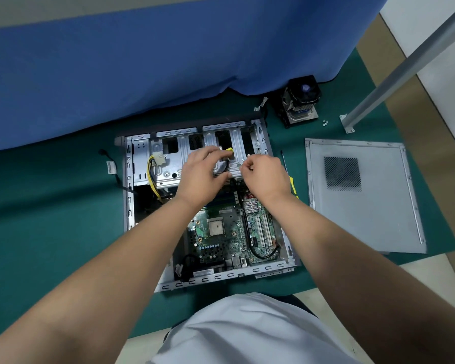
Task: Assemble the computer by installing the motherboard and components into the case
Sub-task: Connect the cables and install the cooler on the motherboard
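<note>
Case lies open-side up on green mat, long axis running away from person; motherboard seated inside. Left hand pinches yellow-tipped cable; right hand curled, contents unclear. Side panel right, cooler beyond.

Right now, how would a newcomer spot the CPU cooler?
Start at the open computer case on the green mat. Look past its far right corner, near the blue cloth. The CPU cooler is the blocky black fan on metal fins, unlike the flat grey side panel.
</note>
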{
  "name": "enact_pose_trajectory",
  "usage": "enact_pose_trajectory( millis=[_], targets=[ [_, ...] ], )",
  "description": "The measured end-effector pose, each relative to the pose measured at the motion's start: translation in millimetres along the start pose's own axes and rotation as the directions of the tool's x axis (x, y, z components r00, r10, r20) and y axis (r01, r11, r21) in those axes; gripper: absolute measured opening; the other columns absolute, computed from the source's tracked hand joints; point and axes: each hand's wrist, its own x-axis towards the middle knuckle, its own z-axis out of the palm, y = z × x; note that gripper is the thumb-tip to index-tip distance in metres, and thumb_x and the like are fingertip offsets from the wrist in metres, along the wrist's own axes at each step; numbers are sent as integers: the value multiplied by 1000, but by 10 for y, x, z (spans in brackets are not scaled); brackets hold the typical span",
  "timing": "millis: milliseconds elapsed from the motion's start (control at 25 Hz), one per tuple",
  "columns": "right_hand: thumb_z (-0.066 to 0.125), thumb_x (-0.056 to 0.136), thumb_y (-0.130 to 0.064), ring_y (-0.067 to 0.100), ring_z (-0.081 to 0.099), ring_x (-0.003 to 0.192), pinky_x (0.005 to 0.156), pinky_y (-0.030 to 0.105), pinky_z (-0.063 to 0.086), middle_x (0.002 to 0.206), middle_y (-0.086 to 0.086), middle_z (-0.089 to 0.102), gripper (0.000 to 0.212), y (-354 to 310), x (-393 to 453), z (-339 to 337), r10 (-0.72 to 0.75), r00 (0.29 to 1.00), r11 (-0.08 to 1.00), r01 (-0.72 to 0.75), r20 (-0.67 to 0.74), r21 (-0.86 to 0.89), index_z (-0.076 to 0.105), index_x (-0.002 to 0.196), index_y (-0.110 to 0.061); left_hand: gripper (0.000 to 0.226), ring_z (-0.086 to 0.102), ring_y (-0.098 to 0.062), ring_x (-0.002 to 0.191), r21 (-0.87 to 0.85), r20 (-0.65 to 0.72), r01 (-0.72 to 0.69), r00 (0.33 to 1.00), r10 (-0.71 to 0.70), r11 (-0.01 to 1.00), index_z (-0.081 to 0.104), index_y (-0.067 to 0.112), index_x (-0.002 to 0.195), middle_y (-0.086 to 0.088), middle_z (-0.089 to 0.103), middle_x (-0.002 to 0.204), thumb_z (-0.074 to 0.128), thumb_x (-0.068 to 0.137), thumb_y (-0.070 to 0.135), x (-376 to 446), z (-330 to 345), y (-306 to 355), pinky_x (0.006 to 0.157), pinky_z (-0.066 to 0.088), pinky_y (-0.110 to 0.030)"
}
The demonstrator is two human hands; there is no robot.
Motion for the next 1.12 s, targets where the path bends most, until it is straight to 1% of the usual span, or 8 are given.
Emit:
enact_pose_trajectory(
  millis=[120,240,440,600,800,920,1040,1120],
  targets=[
    [58,99,-28,28,64,83,61,30,42,94,1,70,15,-15,10,10,15,1000,999,-15,-3,-33,71,95,-25,67,18,-18,155,196,80,43,995,-60,980,38,44,154,9,28,166,64,93,55,-177,-134,-218,125,16,-47],
    [51,98,-15,31,62,79,59,31,40,96,4,68,18,-46,34,56,15,1000,992,-18,-28,-126,69,99,-19,81,-17,-13,156,400,220,58,963,-157,915,-1,53,159,17,-17,168,40,93,76,-286,-174,-377,126,-8,-47],
    [50,97,-10,28,60,73,54,29,33,100,3,66,17,-98,2,148,-47,993,970,19,-111,-244,63,106,-16,86,-30,-13,151,445,277,41,944,-182,894,-18,57,154,19,-33,163,33,89,83,-250,-165,-433,124,-14,-48],
    [48,98,-12,26,55,70,56,30,33,101,2,67,16,-64,-6,156,-49,991,980,23,-123,-199,62,104,-18,89,-32,-13,151,452,278,34,944,-177,891,-21,58,152,19,-34,162,37,88,81,-255,-165,-448,124,-13,-49],
    [48,103,-26,23,57,81,63,32,35,110,-2,68,16,-17,-35,103,9,992,1000,-9,-127,4,63,107,-25,89,-34,-11,150,411,293,41,940,-174,911,-19,59,152,20,-35,162,35,86,83,-241,-181,-449,122,-15,-48],
    [50,102,-26,20,60,88,70,35,47,112,-5,67,13,-2,-54,46,-4,999,988,10,-40,153,63,105,-27,85,-30,-9,151,347,315,72,930,-189,935,-7,59,155,21,-28,164,39,88,81,-220,-229,-420,123,-15,-46],
    [58,101,-24,13,62,89,77,31,50,104,-5,68,8,9,-137,8,-63,998,907,53,10,417,65,97,-25,67,-7,-9,157,121,181,109,975,-130,987,28,51,156,20,6,169,52,95,66,-288,-245,-339,124,-6,-44],
    [64,99,-23,7,61,88,79,25,48,99,-8,67,8,5,-236,25,-123,992,857,102,9,505,67,93,-27,51,17,-14,152,18,37,33,999,-34,999,49,42,147,16,37,160,55,98,56,-464,-183,-222,118,10,-40]
  ],
)
